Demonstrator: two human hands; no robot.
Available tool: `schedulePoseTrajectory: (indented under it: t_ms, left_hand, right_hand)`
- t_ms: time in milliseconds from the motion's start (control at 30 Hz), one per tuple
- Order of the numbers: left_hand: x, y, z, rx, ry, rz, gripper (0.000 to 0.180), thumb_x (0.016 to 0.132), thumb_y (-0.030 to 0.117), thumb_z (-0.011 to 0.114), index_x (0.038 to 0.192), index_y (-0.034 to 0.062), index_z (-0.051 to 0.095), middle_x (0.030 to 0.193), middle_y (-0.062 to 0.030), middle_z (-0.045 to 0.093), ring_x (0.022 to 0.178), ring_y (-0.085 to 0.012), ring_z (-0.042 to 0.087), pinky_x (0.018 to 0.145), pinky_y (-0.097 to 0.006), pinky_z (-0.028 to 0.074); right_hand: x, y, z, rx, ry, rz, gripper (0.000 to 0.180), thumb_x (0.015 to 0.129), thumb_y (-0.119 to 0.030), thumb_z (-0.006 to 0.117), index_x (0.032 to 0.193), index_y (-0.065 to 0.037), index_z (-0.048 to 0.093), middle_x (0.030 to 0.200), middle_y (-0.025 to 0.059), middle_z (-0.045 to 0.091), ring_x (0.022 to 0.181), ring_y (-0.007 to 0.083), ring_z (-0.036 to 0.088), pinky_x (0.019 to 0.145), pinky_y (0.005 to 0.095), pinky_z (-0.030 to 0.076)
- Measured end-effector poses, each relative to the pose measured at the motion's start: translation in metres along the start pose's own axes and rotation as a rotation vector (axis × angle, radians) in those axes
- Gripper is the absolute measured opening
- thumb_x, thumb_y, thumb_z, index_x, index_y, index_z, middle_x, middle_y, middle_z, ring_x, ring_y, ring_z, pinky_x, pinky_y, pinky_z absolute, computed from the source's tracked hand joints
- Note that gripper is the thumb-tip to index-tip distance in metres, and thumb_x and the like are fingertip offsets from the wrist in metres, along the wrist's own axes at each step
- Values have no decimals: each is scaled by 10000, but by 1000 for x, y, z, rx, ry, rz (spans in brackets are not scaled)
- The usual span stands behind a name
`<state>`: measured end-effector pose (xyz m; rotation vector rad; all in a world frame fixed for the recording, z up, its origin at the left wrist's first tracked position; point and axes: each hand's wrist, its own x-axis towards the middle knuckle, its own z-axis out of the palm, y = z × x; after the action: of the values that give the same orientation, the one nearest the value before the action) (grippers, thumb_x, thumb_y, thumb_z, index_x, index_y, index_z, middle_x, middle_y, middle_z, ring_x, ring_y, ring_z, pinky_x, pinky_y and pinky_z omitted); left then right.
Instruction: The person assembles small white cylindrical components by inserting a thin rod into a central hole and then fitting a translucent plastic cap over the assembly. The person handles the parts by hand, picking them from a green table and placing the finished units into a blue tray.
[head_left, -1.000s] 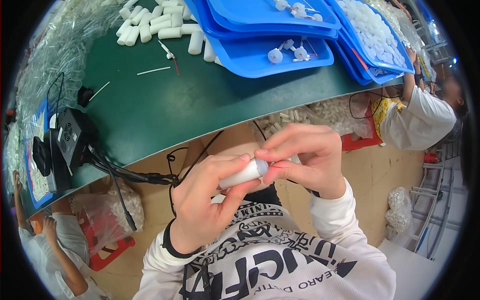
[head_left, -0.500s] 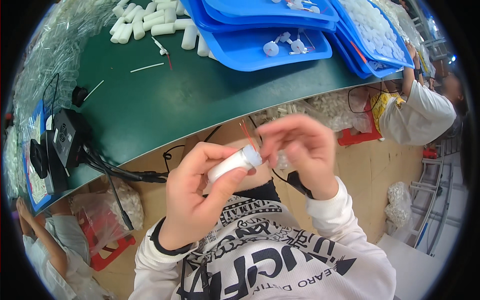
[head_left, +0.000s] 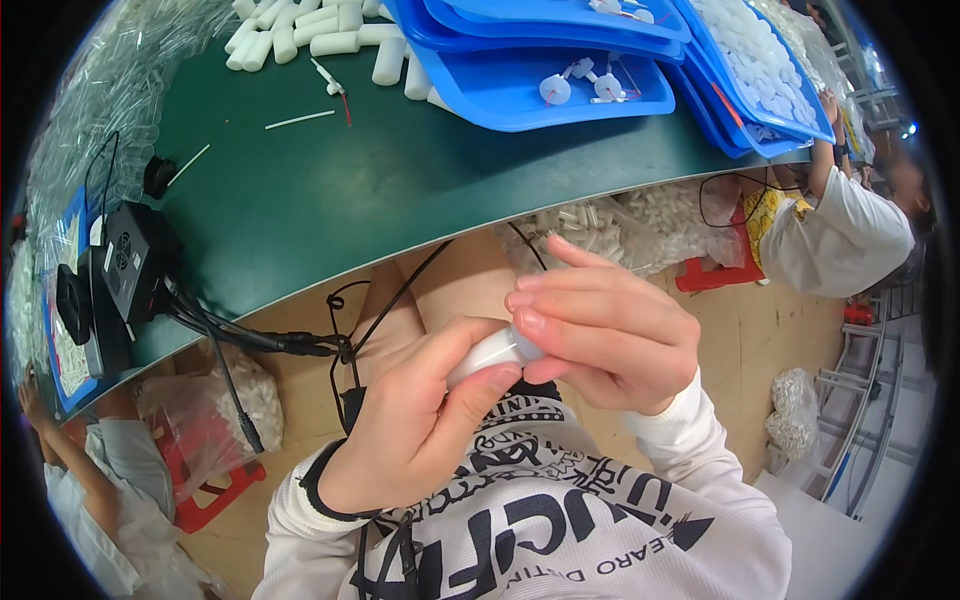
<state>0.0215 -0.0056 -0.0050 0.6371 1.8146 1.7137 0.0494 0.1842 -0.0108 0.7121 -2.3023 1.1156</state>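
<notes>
A white plastic cylinder [head_left: 487,357] lies tilted in my left hand [head_left: 405,425], which is closed round its body. At its right end is a pale translucent cap [head_left: 527,345]. My right hand [head_left: 620,340] has its fingers over that cap and its thumb beneath, closed against it. Those fingers cover much of the cap, and the red wires are hidden. Both hands are in front of the table's near edge, above my lap.
On the green table [head_left: 300,210] lie many white cylinders [head_left: 335,43], a thin white stick [head_left: 300,119] and a small white part with a red wire [head_left: 328,78]. Stacked blue trays [head_left: 480,100] stand behind. A black device [head_left: 140,260] with cables is left; co-workers sit at both sides.
My right hand has come onto the capped end of the cylinder from above and right of it. The red wires that stuck up there have gone from sight.
</notes>
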Motion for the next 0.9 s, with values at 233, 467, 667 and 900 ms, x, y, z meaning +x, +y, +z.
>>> schedulePoseTrajectory:
  t_ms: [233,467,667,900]
  left_hand:
    - [-1,-8,1,172,13,60,198,872,70,533,1044,-28,533,832,-153,595,712,-242,593,650,-294,455]
    - [0,-8,-2,206,39,75,200,836,64,576,1012,-25,544,836,-153,581,708,-254,579,605,-307,446]
    - [5,-10,1,437,239,283,273,761,40,649,1012,-14,558,790,-121,547,621,-246,522,561,-301,423]
    - [7,-27,8,772,326,564,365,707,27,671,1041,-62,554,764,-94,507,599,-205,504,503,-284,399]
  right_hand:
    - [-3,1,0,-84,-77,-97,244,683,-79,718,873,54,642,857,144,645,825,263,640,833,419,518]
    - [-12,4,3,-10,-104,-38,351,711,-107,720,1011,42,615,993,169,625,941,285,614,869,417,483]
    - [-28,-12,7,214,392,454,349,730,-33,681,1062,48,610,945,171,633,862,193,614,736,309,481]
    - [-25,-24,36,65,215,421,383,722,-17,685,1089,53,598,863,137,647,666,173,616,598,237,487]
